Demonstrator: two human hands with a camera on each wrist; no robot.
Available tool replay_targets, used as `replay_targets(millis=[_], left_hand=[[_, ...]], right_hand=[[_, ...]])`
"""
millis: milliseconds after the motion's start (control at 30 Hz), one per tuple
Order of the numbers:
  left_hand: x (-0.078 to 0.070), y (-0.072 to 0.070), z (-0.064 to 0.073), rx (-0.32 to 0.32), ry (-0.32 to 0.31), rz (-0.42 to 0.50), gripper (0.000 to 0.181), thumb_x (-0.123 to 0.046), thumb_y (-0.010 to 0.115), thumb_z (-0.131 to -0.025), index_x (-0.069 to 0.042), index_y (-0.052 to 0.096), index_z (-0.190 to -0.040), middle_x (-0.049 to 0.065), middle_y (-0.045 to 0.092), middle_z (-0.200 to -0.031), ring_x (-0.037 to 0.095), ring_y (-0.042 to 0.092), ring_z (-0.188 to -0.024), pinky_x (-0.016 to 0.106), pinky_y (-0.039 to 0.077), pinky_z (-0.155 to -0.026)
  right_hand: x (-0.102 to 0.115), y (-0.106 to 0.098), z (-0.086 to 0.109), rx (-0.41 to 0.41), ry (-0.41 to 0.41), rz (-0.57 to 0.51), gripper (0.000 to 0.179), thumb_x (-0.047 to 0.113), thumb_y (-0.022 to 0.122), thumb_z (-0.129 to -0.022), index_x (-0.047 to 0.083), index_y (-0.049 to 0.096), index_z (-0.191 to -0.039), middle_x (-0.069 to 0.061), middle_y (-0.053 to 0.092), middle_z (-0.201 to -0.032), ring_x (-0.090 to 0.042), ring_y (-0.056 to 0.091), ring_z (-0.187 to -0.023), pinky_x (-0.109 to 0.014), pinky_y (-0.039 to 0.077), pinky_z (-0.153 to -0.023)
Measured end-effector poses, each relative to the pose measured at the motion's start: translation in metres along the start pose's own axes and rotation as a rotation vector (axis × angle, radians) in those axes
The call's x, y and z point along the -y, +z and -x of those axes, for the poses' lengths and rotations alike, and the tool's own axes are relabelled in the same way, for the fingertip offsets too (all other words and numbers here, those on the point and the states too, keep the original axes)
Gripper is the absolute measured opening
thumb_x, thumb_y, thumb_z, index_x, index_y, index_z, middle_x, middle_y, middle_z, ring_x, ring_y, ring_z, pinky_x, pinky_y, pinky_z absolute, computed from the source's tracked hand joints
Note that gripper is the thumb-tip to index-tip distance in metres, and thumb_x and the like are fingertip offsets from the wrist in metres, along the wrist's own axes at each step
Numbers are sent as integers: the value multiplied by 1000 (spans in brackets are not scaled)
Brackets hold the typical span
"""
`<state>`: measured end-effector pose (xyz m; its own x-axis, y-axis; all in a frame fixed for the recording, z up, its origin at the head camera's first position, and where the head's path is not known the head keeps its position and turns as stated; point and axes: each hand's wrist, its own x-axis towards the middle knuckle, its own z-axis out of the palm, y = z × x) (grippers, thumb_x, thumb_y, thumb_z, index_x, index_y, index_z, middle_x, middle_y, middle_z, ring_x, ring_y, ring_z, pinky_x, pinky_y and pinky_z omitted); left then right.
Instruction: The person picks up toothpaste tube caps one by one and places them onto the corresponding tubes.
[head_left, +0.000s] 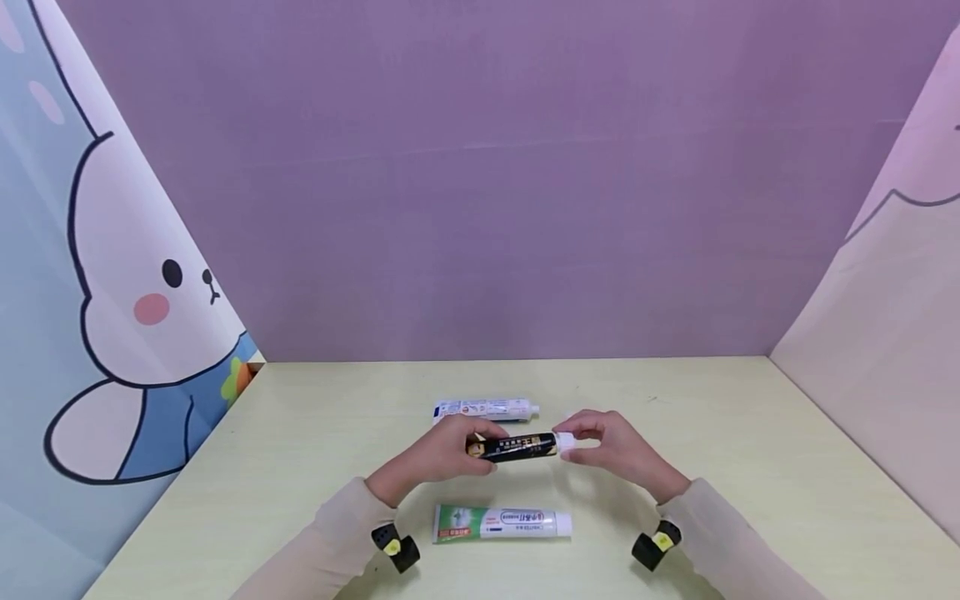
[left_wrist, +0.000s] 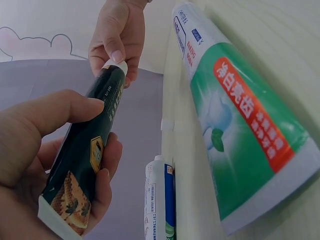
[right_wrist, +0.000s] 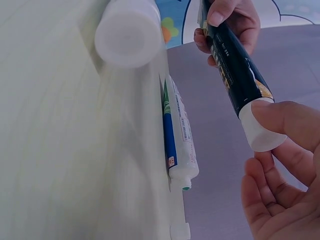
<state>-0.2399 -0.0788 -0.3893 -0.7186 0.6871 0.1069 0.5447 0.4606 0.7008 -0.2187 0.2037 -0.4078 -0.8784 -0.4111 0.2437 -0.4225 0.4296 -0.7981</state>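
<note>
Left hand [head_left: 452, 451]: grips the flat-ended half of the black tube [head_left: 519, 447], thumb across the top, fingers curled beneath.
Right hand [head_left: 621, 450]: pinches the white cap [head_left: 566, 442] between thumb and fingers.
Black tube's place: held over the table [head_left: 300, 433], lying crosswise between the hands; in the head view it appears between the green-and-white tube [head_left: 525, 523] and the far white tube [head_left: 491, 408].
Black tube's look: glossy and dark, with pale lettering along the body, a yellow hexagonal badge [left_wrist: 96, 154], a honeycomb picture [left_wrist: 71, 200] near the pale crimped end, and gold beside the cap.
White cap: plain, at the tube's end; whether it is tight or loosened cannot be told.
Hidden: fingers cover part of the black body; its flat end is out of sight in the right wrist view.
Cut off: the far white tube's lower end, in the left wrist view.
Hard to read: the small print.
</note>
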Motion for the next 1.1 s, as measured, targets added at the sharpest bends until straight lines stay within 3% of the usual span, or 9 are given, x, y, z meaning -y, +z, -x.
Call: replay_targets(millis=[767, 1100], left_hand=[[-2, -3, 2, -14, 11, 21, 37, -5, 74, -76, -10, 67, -112, 3, 66, -105, 11, 55, -77, 23, 47, -65], [-2, -4, 2, -10, -6, 15, 38, -5, 74, -76, -11, 67, -113, 4, 65, -106, 10, 55, -77, 23, 48, -63]], right_hand=[[4, 2, 1, -28, 108, -88, 25, 17, 72, -83, 0, 69, -101, -6, 66, -90, -14, 59, -77, -24, 49, -69], [4, 2, 1, 23, 123, -122, 24, 20, 64, -90, -1, 68, -101, -12, 67, -95, -22, 60, -83, -32, 51, -75]])
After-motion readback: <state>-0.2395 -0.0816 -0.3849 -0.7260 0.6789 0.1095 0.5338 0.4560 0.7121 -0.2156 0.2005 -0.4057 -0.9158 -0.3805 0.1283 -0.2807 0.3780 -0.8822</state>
